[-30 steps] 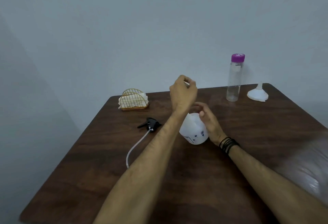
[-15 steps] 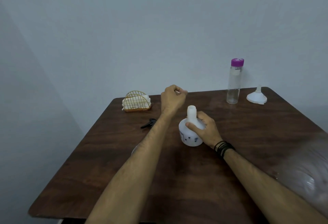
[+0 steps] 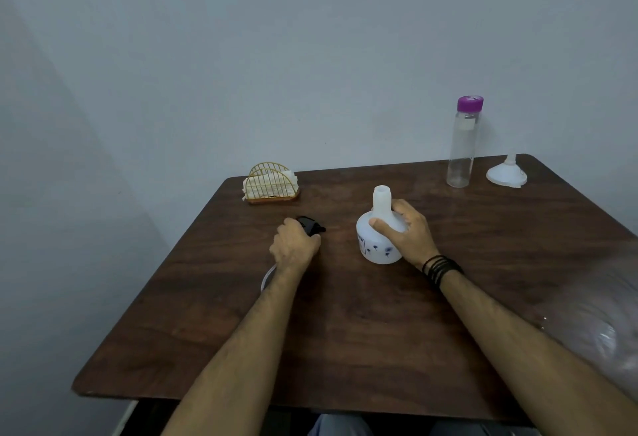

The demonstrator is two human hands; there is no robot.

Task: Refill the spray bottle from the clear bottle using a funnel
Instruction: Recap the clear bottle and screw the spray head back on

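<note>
The white spray bottle (image 3: pixel 376 247) stands upright mid-table, its neck uncapped. My right hand (image 3: pixel 407 233) grips its shoulder. Left of it lies the black spray head (image 3: pixel 311 225), and its clear tube (image 3: pixel 268 276) trails toward me. My left hand (image 3: pixel 294 247) lies on the spray head with fingers curled over it, hiding most of it. The clear bottle (image 3: pixel 462 154) with a purple cap stands at the far right. Just right of that bottle, the white funnel (image 3: pixel 506 176) rests wide end down.
A gold wire napkin holder (image 3: pixel 271 185) with white napkins sits at the far left of the dark wooden table (image 3: pixel 345 339). Something clear and shiny, perhaps plastic (image 3: pixel 597 328), covers the table's near right corner. A grey wall is behind.
My left hand dropped from above the bottle down and left onto the spray head. My right hand shifted up to grip the bottle's shoulder, and the bottle now stands upright.
</note>
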